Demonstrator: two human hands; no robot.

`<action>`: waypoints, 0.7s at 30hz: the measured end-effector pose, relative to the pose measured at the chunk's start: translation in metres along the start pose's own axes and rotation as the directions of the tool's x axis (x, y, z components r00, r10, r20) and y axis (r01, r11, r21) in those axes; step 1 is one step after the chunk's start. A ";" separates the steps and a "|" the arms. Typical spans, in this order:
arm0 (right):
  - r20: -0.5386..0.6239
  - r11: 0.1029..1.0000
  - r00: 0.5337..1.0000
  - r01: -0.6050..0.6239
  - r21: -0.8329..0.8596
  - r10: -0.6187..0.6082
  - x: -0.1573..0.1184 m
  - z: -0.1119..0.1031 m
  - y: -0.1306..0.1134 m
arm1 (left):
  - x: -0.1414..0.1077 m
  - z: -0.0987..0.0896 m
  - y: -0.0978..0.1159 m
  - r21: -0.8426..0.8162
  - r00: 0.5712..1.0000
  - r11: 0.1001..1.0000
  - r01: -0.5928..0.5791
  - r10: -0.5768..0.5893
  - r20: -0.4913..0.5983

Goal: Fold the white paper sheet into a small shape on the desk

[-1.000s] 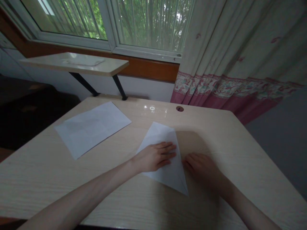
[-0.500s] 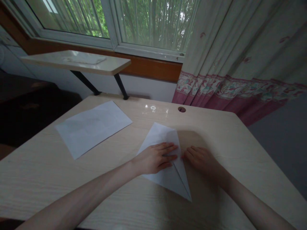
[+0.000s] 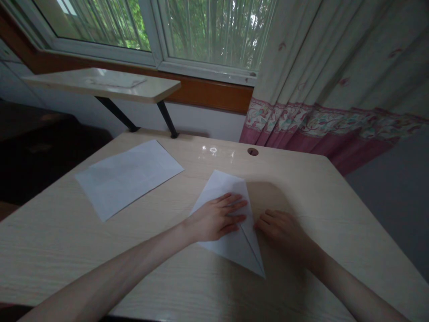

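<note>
A white sheet of paper (image 3: 228,181), with a flap folded along its right side, lies on the light wooden table (image 3: 161,277). My left hand (image 3: 217,218) rests flat on it, fingers spread and pointing right across the fold. At the paper's right edge is my right hand (image 3: 276,226), its fingers curled together and the tips by the folded edge. Whether anything is between those fingertips cannot be made out. The sheet narrows to a point at its lower right corner.
More white paper (image 3: 129,176) lies at the table's left. Behind it a raised shelf (image 3: 161,91) stands on black supports (image 3: 167,118). A round hole (image 3: 253,152) is near the back edge, below a curtain (image 3: 301,116) and a window.
My right hand has slid slightly down along the folded edge of the paper. My left hand's fingers have shifted a little on the sheet. The whole view has moved slightly.
</note>
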State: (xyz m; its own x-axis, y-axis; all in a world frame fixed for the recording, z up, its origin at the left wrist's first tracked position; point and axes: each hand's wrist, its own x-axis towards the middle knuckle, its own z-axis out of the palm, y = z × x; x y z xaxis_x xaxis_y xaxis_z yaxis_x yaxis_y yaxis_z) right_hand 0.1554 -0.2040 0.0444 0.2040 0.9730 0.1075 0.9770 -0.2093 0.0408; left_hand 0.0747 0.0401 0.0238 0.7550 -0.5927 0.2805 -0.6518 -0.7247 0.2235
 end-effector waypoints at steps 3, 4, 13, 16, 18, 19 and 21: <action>0.007 1.000 1.000 0.003 0.009 -0.003 -0.006 0.003 -0.004 | 0.000 0.000 0.000 0.003 1.000 1.000 -0.002 0.002 -0.006; 0.012 1.000 1.000 0.006 0.010 -0.006 -0.008 0.003 -0.005 | 0.000 0.000 0.000 0.002 1.000 1.000 -0.003 0.003 -0.008; 0.020 0.998 0.999 0.045 0.049 -0.046 -0.026 0.000 -0.024 | 0.001 0.000 -0.001 -0.020 1.000 1.000 -0.007 0.006 -0.025; -0.002 0.996 0.999 0.040 0.078 -0.040 -0.031 -0.003 -0.031 | 0.000 0.001 -0.001 -0.026 0.999 1.000 -0.011 0.010 -0.040; -0.010 0.995 0.999 0.041 0.086 -0.040 -0.034 -0.005 -0.036 | 0.000 0.000 -0.001 -0.021 0.999 1.000 -0.014 0.014 -0.042; -0.004 0.995 0.999 0.038 0.090 -0.038 -0.035 -0.006 -0.038 | 0.000 0.000 -0.001 -0.014 0.999 1.000 -0.014 0.013 -0.042; 0.008 0.995 1.000 0.020 0.100 -0.021 -0.039 -0.006 -0.043 | 0.000 -0.001 -0.001 -0.001 0.999 1.000 -0.011 0.011 -0.047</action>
State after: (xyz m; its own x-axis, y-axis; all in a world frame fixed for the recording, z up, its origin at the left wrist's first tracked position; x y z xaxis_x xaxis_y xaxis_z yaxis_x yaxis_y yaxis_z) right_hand 0.1050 -0.2337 0.0440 0.1837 0.9780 0.0986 0.9823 -0.1789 -0.0562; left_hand 0.0755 0.0407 0.0246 0.7438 -0.5830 0.3269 -0.6600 -0.7178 0.2215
